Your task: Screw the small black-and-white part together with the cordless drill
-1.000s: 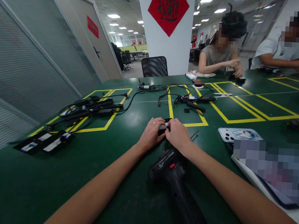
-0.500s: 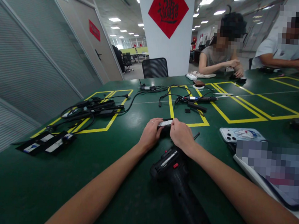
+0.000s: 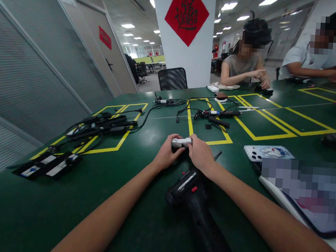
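Between my two hands is a small silver-grey rectangular block (image 3: 181, 142); its exact kind is not clear. My left hand (image 3: 168, 153) has its fingers closed on the block's left end, thumb below it. At the right end, the fingers of my right hand (image 3: 200, 153) grip it, partly covering that side. Just nearer to me than the hands lies a black cordless drill (image 3: 199, 210) with a red button, its handle running toward the bottom edge. A thin dark bit (image 3: 218, 155) shows beyond my right hand.
Black cables (image 3: 107, 123) lie piled at left beyond dark pouches with white labels (image 3: 60, 166). Farther ahead are a pen-like tool (image 3: 215, 113) and a black strip (image 3: 218, 122). A phone (image 3: 268, 152) rests at right. Two people sit across the green table (image 3: 139, 201).
My hands have turned the block, so a silver-grey face shows where a white face with a dark edge showed before. The left thumb has moved beneath it. The view has shifted slightly.
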`<state>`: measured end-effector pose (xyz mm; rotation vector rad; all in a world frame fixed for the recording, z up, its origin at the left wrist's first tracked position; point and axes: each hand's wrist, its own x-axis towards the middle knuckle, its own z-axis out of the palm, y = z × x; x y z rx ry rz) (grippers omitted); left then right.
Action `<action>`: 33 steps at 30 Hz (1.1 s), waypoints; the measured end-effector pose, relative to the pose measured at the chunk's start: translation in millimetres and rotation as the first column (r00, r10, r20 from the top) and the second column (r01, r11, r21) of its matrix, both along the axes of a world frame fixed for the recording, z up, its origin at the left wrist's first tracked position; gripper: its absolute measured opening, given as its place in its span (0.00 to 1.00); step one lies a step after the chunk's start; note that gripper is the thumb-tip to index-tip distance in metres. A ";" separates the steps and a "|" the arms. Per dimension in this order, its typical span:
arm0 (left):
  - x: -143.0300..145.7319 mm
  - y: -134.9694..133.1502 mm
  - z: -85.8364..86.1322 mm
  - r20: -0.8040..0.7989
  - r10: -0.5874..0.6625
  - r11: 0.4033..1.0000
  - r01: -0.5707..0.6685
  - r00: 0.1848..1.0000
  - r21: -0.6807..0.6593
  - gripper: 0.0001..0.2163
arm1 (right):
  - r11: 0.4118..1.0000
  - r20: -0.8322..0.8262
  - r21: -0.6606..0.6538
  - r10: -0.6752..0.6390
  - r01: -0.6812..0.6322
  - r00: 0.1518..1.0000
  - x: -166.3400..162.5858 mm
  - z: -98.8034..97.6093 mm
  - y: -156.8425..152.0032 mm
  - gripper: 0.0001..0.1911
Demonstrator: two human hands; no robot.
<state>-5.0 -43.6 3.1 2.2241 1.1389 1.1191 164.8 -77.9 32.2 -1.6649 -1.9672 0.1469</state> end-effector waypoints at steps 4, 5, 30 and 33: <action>-1.6 6.1 -3.3 0.101 0.026 0.996 -0.017 0.995 -0.086 0.29 | 0.998 -0.040 0.056 0.005 -0.003 0.999 -2.6 3.4 -2.8 0.08; -1.9 7.7 -4.0 0.115 0.039 0.994 -0.027 0.993 -0.102 0.30 | 0.998 -0.050 0.067 -0.002 0.006 0.999 -3.3 4.7 -3.8 0.09; -42.9 -13.1 57.6 -0.756 0.315 0.881 -0.472 0.574 0.009 0.31 | 0.989 -0.087 -0.026 -0.148 0.147 0.985 -3.6 3.5 -0.9 0.07; -81.9 -28.0 65.4 -0.779 0.311 0.832 -0.552 0.544 -0.053 0.32 | 0.989 -0.078 -0.061 -0.140 0.135 0.987 -3.2 1.3 1.4 0.06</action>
